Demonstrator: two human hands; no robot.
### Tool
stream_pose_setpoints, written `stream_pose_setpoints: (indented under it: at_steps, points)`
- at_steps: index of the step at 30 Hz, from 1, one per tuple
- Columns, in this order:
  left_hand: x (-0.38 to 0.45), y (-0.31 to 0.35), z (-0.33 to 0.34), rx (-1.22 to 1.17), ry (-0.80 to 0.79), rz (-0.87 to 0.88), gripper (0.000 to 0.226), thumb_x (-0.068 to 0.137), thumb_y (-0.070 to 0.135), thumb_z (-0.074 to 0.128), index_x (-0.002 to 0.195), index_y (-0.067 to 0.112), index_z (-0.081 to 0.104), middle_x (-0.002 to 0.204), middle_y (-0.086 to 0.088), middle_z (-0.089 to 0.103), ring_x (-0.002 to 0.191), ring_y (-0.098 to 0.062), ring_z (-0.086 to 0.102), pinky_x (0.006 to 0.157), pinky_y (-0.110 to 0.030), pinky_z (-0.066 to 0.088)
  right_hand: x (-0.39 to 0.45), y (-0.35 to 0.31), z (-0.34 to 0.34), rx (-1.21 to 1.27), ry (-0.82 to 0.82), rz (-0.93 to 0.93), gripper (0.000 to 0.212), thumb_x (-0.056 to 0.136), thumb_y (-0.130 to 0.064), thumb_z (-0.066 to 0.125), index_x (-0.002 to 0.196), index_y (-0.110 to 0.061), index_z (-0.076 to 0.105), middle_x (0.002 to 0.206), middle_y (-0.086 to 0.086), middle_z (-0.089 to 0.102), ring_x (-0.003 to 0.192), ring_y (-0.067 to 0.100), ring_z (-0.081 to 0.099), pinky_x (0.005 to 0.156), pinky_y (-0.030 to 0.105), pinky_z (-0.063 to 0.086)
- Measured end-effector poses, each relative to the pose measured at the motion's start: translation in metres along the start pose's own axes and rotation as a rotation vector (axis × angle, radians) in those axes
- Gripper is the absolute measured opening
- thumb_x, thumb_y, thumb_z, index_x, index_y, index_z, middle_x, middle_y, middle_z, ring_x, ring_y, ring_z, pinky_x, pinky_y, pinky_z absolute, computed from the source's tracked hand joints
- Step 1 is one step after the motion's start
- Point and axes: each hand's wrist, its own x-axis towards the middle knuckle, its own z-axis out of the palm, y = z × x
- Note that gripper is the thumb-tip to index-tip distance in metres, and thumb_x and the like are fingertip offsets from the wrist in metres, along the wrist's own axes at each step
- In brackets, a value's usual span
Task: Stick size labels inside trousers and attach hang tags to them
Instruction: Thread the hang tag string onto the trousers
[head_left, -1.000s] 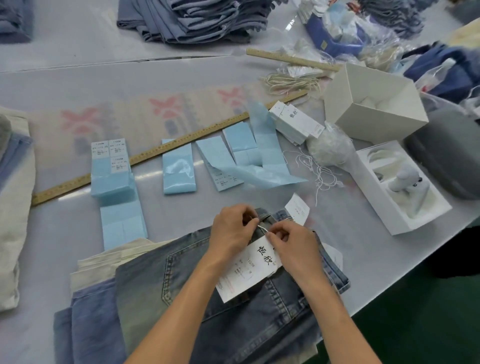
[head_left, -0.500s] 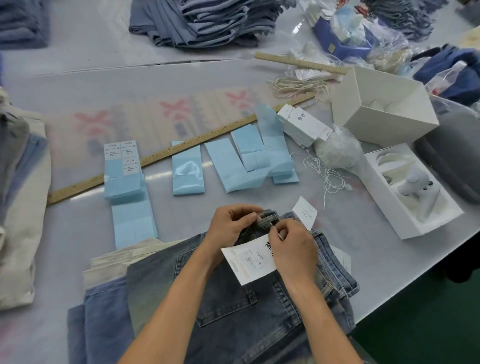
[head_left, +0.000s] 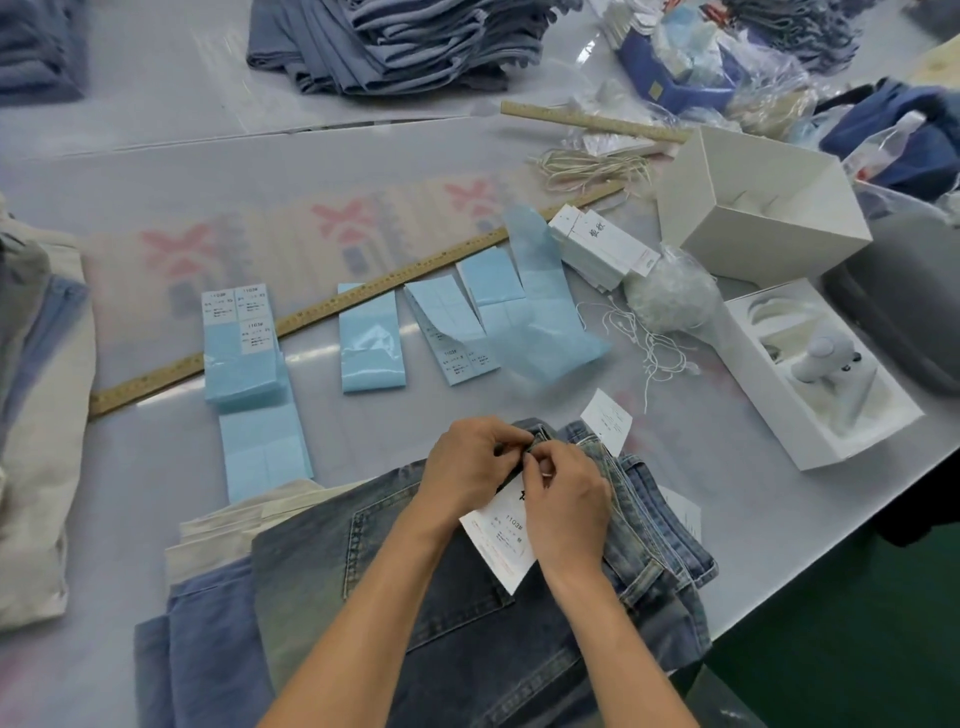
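- Head view: the left hand (head_left: 470, 465) and right hand (head_left: 566, 501) meet at the waistband of the top jeans (head_left: 467, 623) on the near counter (head_left: 156, 467), both grips pinching small at a belt loop.
- A white hang tag (head_left: 501, 540) lies under the right hand; whether its string is fastened yet I cannot tell.
- Left to do, I judge: the trousers stacked beneath, with blue label sheets (head_left: 244, 353) and spare tags (head_left: 602, 244) waiting beyond.
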Motion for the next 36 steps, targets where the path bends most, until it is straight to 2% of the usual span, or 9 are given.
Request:
stream_pose_setpoints:
  at_steps: [4,10,12,16,19,22,26,33,36]
  points:
    - [0.001,0.000,-0.002,0.205,-0.001,0.075,0.015,0.098,0.034,0.063,0.104,0.040,0.076,0.097,0.012,0.060,0.083,-0.015,0.060,0.066,-0.034,0.048,0.004,0.002,-0.003,-0.012,-0.069,0.011,0.003,0.096,-0.022,0.066,0.096,-0.020,0.068,0.096,-0.006,0.067,0.094,0.019,0.059,0.086,0.036,0.040]
    - [0.004,0.001,-0.003,0.335,-0.043,0.125,0.013,0.101,0.033,0.058,0.107,0.030,0.069,0.113,0.010,0.058,0.089,-0.021,0.063,0.076,-0.042,0.054,0.011,0.000,-0.013,-0.057,-0.199,-0.002,0.007,0.098,-0.027,0.063,0.103,-0.022,0.066,0.099,-0.006,0.059,0.094,0.019,0.059,0.088,0.041,0.048]
    - [0.004,0.000,-0.001,0.343,-0.047,0.076,0.011,0.102,0.036,0.055,0.105,0.028,0.062,0.115,0.010,0.055,0.090,-0.021,0.062,0.078,-0.042,0.053,0.010,0.003,-0.018,-0.054,-0.240,-0.024,0.015,0.098,-0.027,0.063,0.112,-0.025,0.066,0.105,-0.008,0.053,0.092,0.016,0.057,0.084,0.035,0.048]
    - [0.005,-0.003,0.003,0.323,-0.091,0.043,0.008,0.105,0.032,0.049,0.098,0.028,0.051,0.108,0.008,0.051,0.087,-0.022,0.059,0.077,-0.043,0.050,-0.001,0.014,-0.034,0.004,-0.254,-0.094,0.035,0.095,-0.017,0.067,0.128,-0.028,0.063,0.115,-0.013,0.046,0.087,0.001,0.055,0.069,0.010,0.042]
    - [0.004,-0.005,0.007,0.337,-0.101,0.047,0.009,0.107,0.029,0.046,0.101,0.023,0.048,0.107,0.005,0.046,0.078,-0.024,0.055,0.070,-0.042,0.047,-0.013,0.023,-0.043,-0.004,-0.210,-0.112,0.037,0.095,-0.013,0.068,0.130,-0.021,0.064,0.120,-0.013,0.045,0.090,0.003,0.056,0.062,0.006,0.042]
    - [0.007,-0.009,0.005,0.103,-0.050,-0.088,0.014,0.107,0.027,0.047,0.093,0.025,0.048,0.094,0.007,0.053,0.076,-0.016,0.054,0.069,-0.036,0.044,-0.023,0.027,-0.047,-0.078,-0.125,-0.069,0.024,0.094,-0.014,0.070,0.118,-0.013,0.071,0.116,-0.009,0.051,0.092,0.008,0.054,0.062,0.009,0.037]
    - [0.004,-0.020,-0.007,-0.252,-0.008,-0.208,0.018,0.107,0.023,0.050,0.089,0.026,0.055,0.064,0.013,0.061,0.054,-0.001,0.050,0.055,-0.018,0.042,-0.025,0.028,-0.047,-0.140,-0.111,-0.088,0.011,0.094,-0.014,0.071,0.102,-0.008,0.075,0.102,-0.002,0.063,0.092,0.011,0.054,0.075,0.018,0.039]
    - [-0.003,-0.009,-0.007,-0.313,0.107,-0.158,0.020,0.104,0.015,0.055,0.088,0.026,0.055,0.076,-0.001,0.070,0.054,-0.004,0.054,0.057,-0.030,0.051,-0.011,0.035,-0.055,-0.117,-0.133,-0.122,0.007,0.097,-0.017,0.067,0.101,-0.016,0.072,0.097,-0.009,0.058,0.091,0.010,0.053,0.075,0.021,0.039]
    - [-0.005,-0.007,-0.005,-0.363,0.128,-0.137,0.020,0.103,0.010,0.054,0.089,0.023,0.056,0.082,0.006,0.074,0.056,-0.003,0.057,0.051,-0.023,0.051,-0.014,0.037,-0.055,-0.174,-0.137,-0.142,0.004,0.098,-0.017,0.065,0.098,-0.016,0.069,0.095,-0.005,0.061,0.090,0.013,0.051,0.077,0.027,0.044]
